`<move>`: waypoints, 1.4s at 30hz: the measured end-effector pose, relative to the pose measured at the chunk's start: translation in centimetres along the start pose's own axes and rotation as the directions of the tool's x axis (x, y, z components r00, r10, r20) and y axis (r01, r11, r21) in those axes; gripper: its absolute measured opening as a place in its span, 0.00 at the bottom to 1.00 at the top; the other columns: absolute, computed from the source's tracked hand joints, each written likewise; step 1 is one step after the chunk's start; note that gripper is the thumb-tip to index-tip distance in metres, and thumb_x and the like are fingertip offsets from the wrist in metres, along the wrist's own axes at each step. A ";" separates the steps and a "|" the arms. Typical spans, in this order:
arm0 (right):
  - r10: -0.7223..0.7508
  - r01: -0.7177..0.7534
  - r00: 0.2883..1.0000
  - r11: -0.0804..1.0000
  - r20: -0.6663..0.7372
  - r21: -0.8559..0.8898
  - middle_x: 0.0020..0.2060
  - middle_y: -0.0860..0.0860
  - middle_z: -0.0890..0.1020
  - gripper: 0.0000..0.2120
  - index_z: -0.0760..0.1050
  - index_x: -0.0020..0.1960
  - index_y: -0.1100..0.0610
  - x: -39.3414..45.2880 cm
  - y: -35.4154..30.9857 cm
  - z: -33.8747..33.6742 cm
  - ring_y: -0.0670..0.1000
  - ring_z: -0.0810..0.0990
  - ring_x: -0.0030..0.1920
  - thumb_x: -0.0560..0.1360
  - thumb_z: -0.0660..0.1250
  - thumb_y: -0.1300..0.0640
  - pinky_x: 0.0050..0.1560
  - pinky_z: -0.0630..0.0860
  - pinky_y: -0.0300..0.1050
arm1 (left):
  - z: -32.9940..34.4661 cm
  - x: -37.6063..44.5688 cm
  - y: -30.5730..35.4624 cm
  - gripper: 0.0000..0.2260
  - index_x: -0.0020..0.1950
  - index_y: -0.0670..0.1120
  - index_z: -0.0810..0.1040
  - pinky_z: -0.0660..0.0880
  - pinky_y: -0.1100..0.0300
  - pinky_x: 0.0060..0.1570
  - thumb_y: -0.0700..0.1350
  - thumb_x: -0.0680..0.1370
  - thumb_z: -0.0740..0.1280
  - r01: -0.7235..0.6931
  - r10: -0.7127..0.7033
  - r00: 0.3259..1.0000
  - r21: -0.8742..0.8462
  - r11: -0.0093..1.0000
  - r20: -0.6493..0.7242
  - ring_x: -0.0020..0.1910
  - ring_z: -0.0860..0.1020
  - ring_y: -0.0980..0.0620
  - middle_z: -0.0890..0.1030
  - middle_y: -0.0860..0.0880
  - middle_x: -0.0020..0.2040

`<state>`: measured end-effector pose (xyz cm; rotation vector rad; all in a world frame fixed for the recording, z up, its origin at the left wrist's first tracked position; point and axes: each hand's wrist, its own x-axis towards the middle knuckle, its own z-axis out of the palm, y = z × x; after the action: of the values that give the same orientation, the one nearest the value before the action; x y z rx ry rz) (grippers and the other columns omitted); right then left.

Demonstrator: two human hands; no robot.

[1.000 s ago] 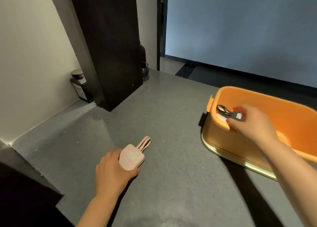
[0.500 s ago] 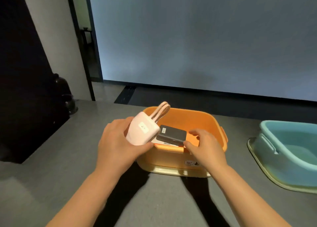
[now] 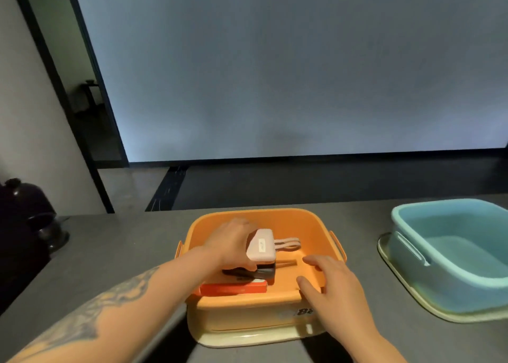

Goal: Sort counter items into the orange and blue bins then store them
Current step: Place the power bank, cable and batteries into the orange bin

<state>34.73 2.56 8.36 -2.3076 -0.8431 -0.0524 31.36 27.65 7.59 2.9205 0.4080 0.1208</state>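
While the left hand (image 3: 233, 246) grips the pink power bank (image 3: 261, 248) inside the orange bin (image 3: 247, 305), strap end pointing right, apparently just above the dark items, the right hand (image 3: 330, 288) rests open on the near rim.

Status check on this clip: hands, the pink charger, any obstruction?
Left hand grips pink charger inside orange bin, above dark items. Right hand open, resting on bin's near rim. Blue bin to the right. Nothing blocking.
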 end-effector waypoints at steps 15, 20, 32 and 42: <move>-0.016 0.015 0.991 1.000 -0.134 -0.012 0.46 0.33 0.74 0.08 0.77 0.52 0.43 -0.6 -0.3 2.5 0.37 0.69 0.52 0.74 0.67 0.54 0.55 0.55 0.35 | 2.0 3.0 2.1 0.37 0.75 0.64 0.47 0.53 0.47 0.71 0.60 0.74 0.67 -0.529 0.493 0.837 0.125 0.839 0.238 0.75 0.53 0.48 0.57 0.52 0.76; -0.024 0.020 0.994 0.999 -0.107 -0.041 0.48 0.33 0.74 0.08 0.75 0.54 0.42 -0.4 -0.1 2.7 0.35 0.64 0.53 0.76 0.64 0.51 0.56 0.54 0.35 | 2.6 2.9 2.2 0.34 0.75 0.62 0.49 0.57 0.49 0.70 0.59 0.75 0.65 -0.505 0.481 0.859 0.131 0.853 0.177 0.72 0.57 0.49 0.63 0.50 0.72; -0.023 0.010 0.994 0.993 -0.108 -0.118 0.50 0.41 0.78 0.12 0.77 0.57 0.49 -0.1 -0.2 3.0 0.43 0.70 0.55 0.77 0.60 0.50 0.59 0.56 0.36 | 3.2 1.9 0.2 0.31 0.74 0.56 0.54 0.66 0.54 0.63 0.58 0.75 0.64 -0.307 0.302 0.952 0.189 0.933 0.054 0.65 0.65 0.48 0.68 0.48 0.64; -0.081 0.062 0.984 0.991 -0.158 -0.120 0.45 0.41 0.79 0.10 0.80 0.51 0.49 -0.6 0.1 3.6 0.45 0.73 0.51 0.78 0.60 0.53 0.57 0.58 0.37 | 3.7 1.7 -0.1 0.15 0.66 0.61 0.68 0.48 0.35 0.72 0.54 0.79 0.61 -0.547 0.518 0.837 0.313 0.776 0.178 0.77 0.40 0.46 0.44 0.54 0.78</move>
<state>33.64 4.33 5.38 -2.3410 -0.8583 -0.3248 33.33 27.54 4.00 3.2910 -0.4863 0.0018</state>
